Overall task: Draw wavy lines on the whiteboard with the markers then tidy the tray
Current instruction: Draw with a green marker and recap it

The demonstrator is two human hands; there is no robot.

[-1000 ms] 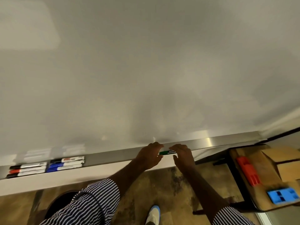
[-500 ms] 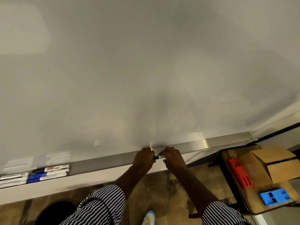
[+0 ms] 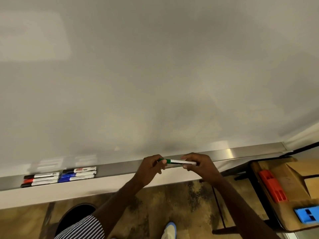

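The whiteboard (image 3: 155,69) fills most of the view, a smooth pale sheet with a soft sheen and no visible lines on it; its broad middle and upper face lie open above the hands. Its right edge shows at the far right, where a pale wall strip meets it. Along its bottom edge runs the tray (image 3: 241,151), a long brushed-metal ledge with a bright glint toward the right, bare from the hands to its right end. Below the tray a mottled brown floor (image 3: 172,200) spreads out, with a light shoe (image 3: 168,230) at the near edge and a striped sleeve (image 3: 82,228) at the near left. At the right stands a dark-framed table carrying cardboard (image 3: 283,171), on which rest a ribbed orange plastic block (image 3: 272,187) and a blue plastic block (image 3: 307,215), well apart from the hands.

On the tray's left part six capped markers (image 3: 60,175) lie flat in two touching groups, black, red and blue ends showing.

The left hand (image 3: 150,168) pinches the green cap end of the green marker (image 3: 177,161), and the right hand (image 3: 200,165) grips its white barrel. The marker is held level just in front of the tray's middle, above its rim.
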